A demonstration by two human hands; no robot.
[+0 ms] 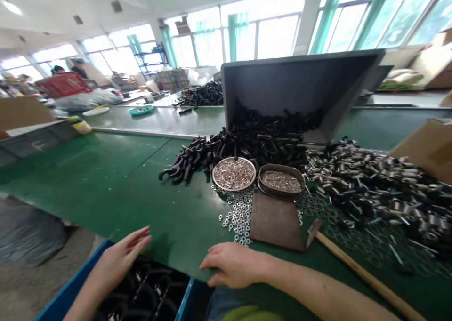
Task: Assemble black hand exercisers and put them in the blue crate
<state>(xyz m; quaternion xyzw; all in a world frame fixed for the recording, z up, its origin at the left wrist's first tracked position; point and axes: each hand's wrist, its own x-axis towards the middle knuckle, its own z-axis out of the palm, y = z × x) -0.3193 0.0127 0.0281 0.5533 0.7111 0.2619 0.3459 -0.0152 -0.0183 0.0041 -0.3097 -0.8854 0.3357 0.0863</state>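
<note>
My left hand (122,257) hovers open, fingers stretched, over a blue crate (72,288) that holds black curved metal parts (148,290) at the table's near edge. My right hand (231,264) lies palm down on the green table (116,180), fingers loosely spread, nothing in it. Just beyond it lie a dark flat metal plate (275,222), a scatter of small washers (238,217) and a hammer (353,264) with a wooden handle.
Two round dishes of small metal pieces (233,173) (281,180) stand before a heap of black hooks (243,144) spilling from a tipped grey bin (300,83). Shiny cylindrical parts (370,175) cover the right side. A cardboard box (429,147) is far right. People stand far left.
</note>
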